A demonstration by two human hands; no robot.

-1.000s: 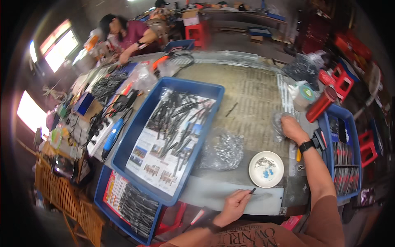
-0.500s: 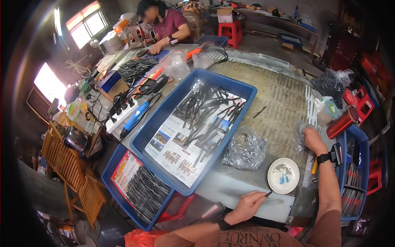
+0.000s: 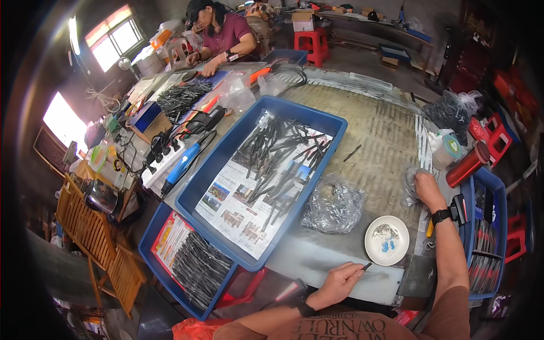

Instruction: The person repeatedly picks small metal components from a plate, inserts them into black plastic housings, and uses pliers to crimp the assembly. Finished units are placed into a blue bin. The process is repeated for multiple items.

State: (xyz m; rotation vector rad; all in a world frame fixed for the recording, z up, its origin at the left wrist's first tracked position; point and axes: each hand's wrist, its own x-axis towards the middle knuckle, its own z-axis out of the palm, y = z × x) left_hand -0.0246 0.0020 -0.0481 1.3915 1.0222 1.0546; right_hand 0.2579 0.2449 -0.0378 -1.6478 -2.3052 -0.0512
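My left hand (image 3: 341, 282) is closed at the near edge of the table, pinching a short thin black piece (image 3: 367, 266) whose tip points toward the bowl. Out to the right, my right hand (image 3: 429, 190) reaches to a small clear plastic bag (image 3: 409, 182); its fingertips are hidden by the hand and the bag. Between the two hands stands a white bowl (image 3: 371, 253) with small silvery and blue bits in it. Left of the bowl lies a larger clear bag (image 3: 333, 208) with small pieces inside. A white board (image 3: 317, 258) lies beneath my left hand.
A large blue tray (image 3: 185, 195) holds loose black strips on newspaper. A smaller blue tray (image 3: 148, 238) of black strips sits at lower left. A red cylinder (image 3: 468, 164) and another blue tray (image 3: 498, 195) stand right. Across the table a person (image 3: 229, 34) works.
The view has shifted slightly. Both my hands stay nearly where they were, the left with the black piece, the right at the small bag. The person opposite has moved their head a little.
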